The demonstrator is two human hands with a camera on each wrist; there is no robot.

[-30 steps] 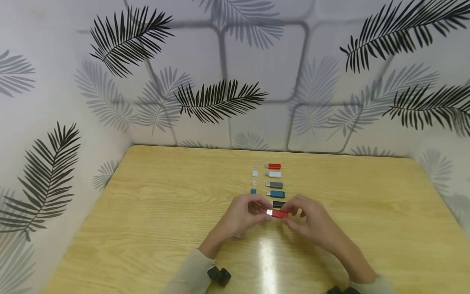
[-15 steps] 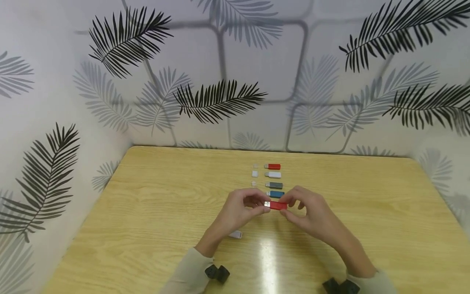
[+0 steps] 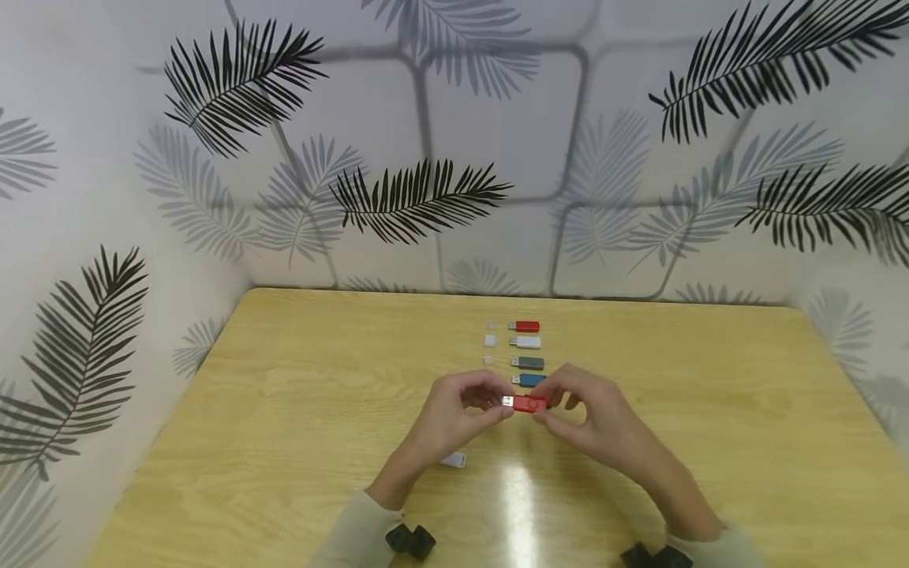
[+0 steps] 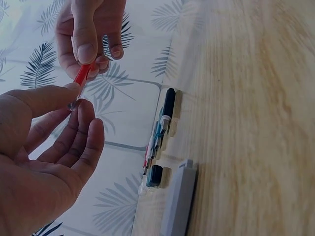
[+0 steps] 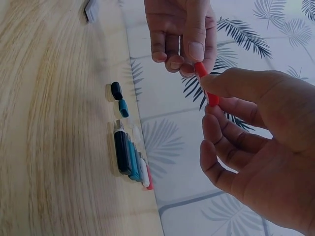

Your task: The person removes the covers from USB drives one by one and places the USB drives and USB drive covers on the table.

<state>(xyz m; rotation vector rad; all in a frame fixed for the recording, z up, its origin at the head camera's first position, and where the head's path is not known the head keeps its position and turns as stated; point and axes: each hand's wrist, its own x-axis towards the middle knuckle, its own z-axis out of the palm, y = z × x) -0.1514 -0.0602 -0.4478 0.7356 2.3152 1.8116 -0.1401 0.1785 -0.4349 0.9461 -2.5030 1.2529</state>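
A red USB stick point(image 3: 526, 403) with a silver plug at its left end is held level between both hands above the table. My left hand point(image 3: 454, 412) pinches the plug end between thumb and fingers. On the red end, my right hand point(image 3: 596, 410) has a thumb-and-finger pinch. Beyond them lies a column of USB sticks: red point(image 3: 527, 326), white point(image 3: 529, 342), grey point(image 3: 530, 363) and blue point(image 3: 527, 380). The right wrist view also shows a black USB stick point(image 5: 122, 152), which the hands cover in the head view.
Left of the column lie small caps: a white cap point(image 3: 490, 340), clear cap point(image 3: 488, 360), blue cap point(image 5: 123, 108) and black cap point(image 5: 116, 90). A pale grey stick-shaped item point(image 4: 179, 201) rests by my left wrist. A patterned wall stands behind the table point(image 3: 319, 355).
Both hands have shifted slightly left with the red USB stick, still pinching it. They now cover the black USB stick in the head view. The head view itself has shifted a little.
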